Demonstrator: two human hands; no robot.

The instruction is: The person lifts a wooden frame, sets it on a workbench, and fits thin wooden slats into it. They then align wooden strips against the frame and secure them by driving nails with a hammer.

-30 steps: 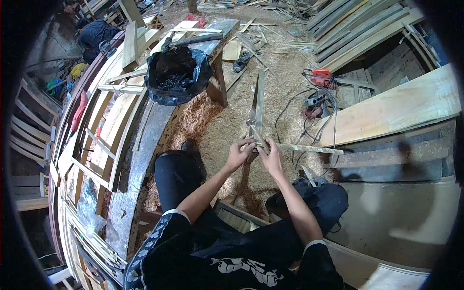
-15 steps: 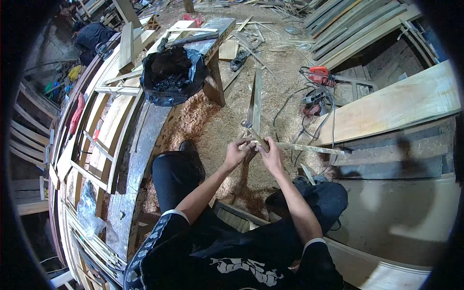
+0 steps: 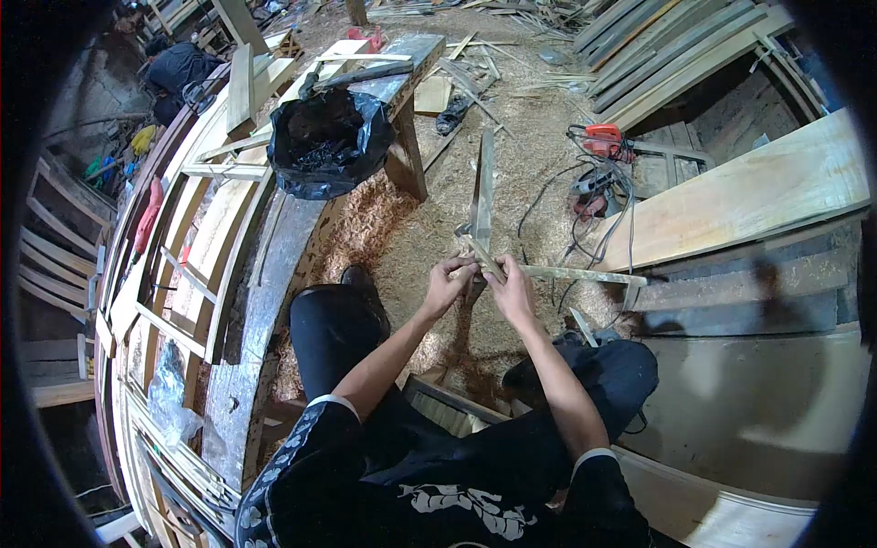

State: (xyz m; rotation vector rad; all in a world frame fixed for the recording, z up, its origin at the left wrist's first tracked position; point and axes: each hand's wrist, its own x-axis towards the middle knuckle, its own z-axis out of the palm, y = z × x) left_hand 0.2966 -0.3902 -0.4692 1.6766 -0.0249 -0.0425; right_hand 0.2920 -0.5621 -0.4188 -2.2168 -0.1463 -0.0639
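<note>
At centre frame, the right hand (image 3: 512, 296) pinched the lower end of a wooden stick (image 3: 482, 256), likely light, stiff and best held there; the left hand's (image 3: 446, 285) grip was unclear.

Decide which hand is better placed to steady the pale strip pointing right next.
Probably the right hand: it is beside the pale strip's nearer end, while the left hand sits farther from it.

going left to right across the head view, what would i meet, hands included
A long red object → the black plastic bag → the left hand → the right hand → the orange-red tool
</note>
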